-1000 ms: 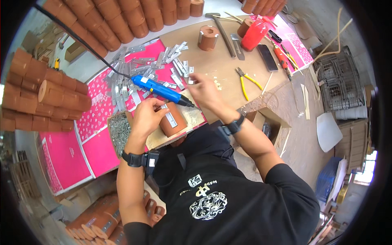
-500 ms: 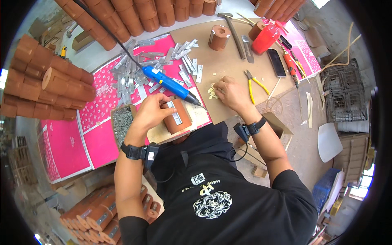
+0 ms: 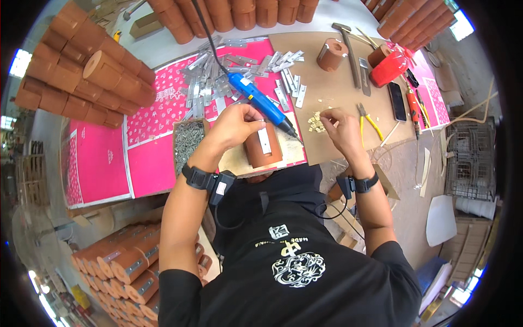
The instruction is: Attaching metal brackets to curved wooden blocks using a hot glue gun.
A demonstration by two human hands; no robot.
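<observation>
A brown cylinder point(image 3: 254, 154) with a pale metal strip point(image 3: 265, 140) on its upper face lies on a light wooden board near the table edge. My left hand point(image 3: 235, 128) is at the strip's far end, thumb and forefinger pinched together; whatever is between them is too small to make out. Over the cylinder's far end slants a blue electric screwdriver point(image 3: 259, 100) on a black cord. My right hand point(image 3: 343, 131) hovers at a little heap of pale wood chips point(image 3: 315, 123), its fingertips closed; I cannot make out what they hold.
Metal strips point(image 3: 210, 82) lie heaped beyond my left hand, and a box of screws point(image 3: 188, 143) stands beside it. On the right are yellow-handled pliers point(image 3: 371, 122), a hammer point(image 3: 350, 54), a phone point(image 3: 397, 102) and a red bottle point(image 3: 388, 68). Stacked brown cylinders point(image 3: 81, 71) stand left.
The view has shifted, so the table sits farther right. My left fingers have moved from the strip's side to its far end. The right hand has drawn slightly back from the chips.
</observation>
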